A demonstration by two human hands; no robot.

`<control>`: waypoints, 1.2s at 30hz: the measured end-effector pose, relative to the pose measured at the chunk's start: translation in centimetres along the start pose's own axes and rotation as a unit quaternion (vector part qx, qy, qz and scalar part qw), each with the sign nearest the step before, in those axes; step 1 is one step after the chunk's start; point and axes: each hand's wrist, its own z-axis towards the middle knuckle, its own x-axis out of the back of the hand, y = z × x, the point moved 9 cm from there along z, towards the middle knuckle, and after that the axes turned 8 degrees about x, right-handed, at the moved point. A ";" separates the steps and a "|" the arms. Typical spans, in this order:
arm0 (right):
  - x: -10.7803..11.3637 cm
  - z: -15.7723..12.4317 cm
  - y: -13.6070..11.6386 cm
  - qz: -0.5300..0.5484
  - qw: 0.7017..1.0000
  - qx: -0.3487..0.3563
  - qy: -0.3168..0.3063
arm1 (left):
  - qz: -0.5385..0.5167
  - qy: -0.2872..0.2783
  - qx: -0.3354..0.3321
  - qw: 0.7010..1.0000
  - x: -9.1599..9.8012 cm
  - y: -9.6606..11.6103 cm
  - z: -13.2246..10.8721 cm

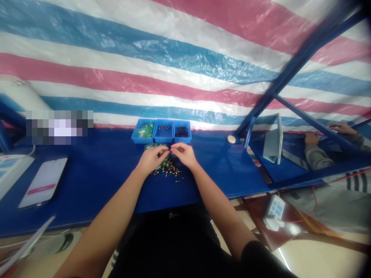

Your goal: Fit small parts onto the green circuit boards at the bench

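Note:
Fingertips almost touching, my left hand (152, 158) and my right hand (185, 154) meet over the middle of the blue table. Both are pinched closed around something small and dark that I cannot make out. Below them lies a loose pile of small brass-coloured metal pieces (171, 170). Part of a green plastic bag or sheet (149, 146) shows behind my left hand, mostly hidden by it. Just beyond stand three joined blue bins: the left bin (134, 136) holds a green plastic bag, the middle bin (162, 138) some small metal pieces, the right bin (188, 135) small dark parts.
A phone (43, 181) lies at the left, near a white device (14, 172). To the right are a round beige object (231, 139), a blue metal frame (261, 102) and a propped tablet (278, 139). Another person's hand (343, 128) is beyond the frame. Striped sheeting (174, 69) hangs behind.

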 end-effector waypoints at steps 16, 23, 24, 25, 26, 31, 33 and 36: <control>-0.5 -0.1 -0.3 -0.023 0.999 0.013 -0.024 | -0.048 0.001 0.015 0.999 0.2 -0.1 -0.1; -0.2 -0.1 -0.1 -0.008 1.000 0.001 -0.008 | -0.047 0.009 0.030 0.998 0.4 -0.3 -0.1; -0.2 -0.1 -0.1 -0.005 1.000 0.000 -0.008 | -0.048 0.011 0.027 0.998 0.5 -0.3 -0.1; -0.2 -0.1 -0.1 -0.003 1.000 -0.001 -0.008 | -0.049 0.012 0.026 0.998 0.5 -0.3 -0.1; -0.3 -0.1 -0.1 0.000 1.000 0.000 -0.009 | -0.050 0.012 0.024 0.998 0.5 -0.3 -0.1; -0.5 -0.1 -0.3 -0.002 1.000 0.015 -0.014 | -0.061 0.005 0.021 0.998 0.5 -0.1 -0.2; -0.5 -0.1 -0.3 -0.009 1.000 0.015 -0.011 | -0.064 0.003 0.022 0.998 0.5 0.0 -0.2; -0.4 -0.1 -0.5 -0.014 1.000 0.010 -0.009 | -0.063 0.007 0.032 0.997 0.5 -0.2 -0.2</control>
